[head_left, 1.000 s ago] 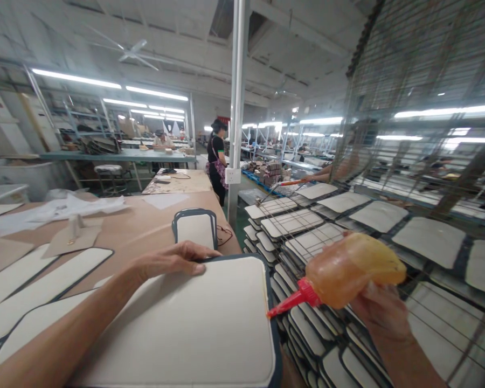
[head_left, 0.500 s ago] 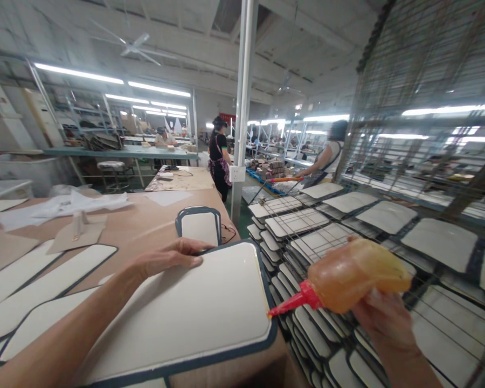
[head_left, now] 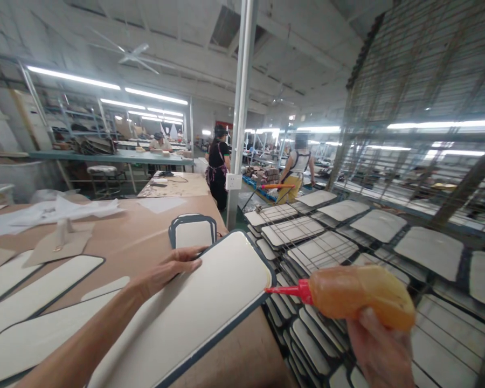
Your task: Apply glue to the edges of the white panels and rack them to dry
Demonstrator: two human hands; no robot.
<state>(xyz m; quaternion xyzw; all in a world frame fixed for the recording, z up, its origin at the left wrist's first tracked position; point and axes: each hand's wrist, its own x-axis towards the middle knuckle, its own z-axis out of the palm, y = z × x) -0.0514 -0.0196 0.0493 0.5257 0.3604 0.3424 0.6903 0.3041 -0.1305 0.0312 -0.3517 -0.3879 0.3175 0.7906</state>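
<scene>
My left hand (head_left: 172, 268) lies with fingers stretched flat on a large white panel with a dark border (head_left: 202, 302), which rests on the brown table (head_left: 133, 237). My right hand (head_left: 378, 353) grips an orange squeeze bottle (head_left: 359, 295) from below. Its red nozzle (head_left: 285, 291) points left and sits just off the panel's right edge. A smaller white panel with a dark border (head_left: 193, 231) lies on the table beyond my left hand.
Long white strips (head_left: 36, 291) lie at the left of the table. A wire rack (head_left: 327, 248) with several white panels stands at the right. A white post (head_left: 240, 113) rises behind the table. People stand in the aisle and at far benches.
The large panel has turned, its far corner swinging right and away. The bottle has levelled out, and its nozzle has risen along the panel's right edge. A person by the rack has come into view.
</scene>
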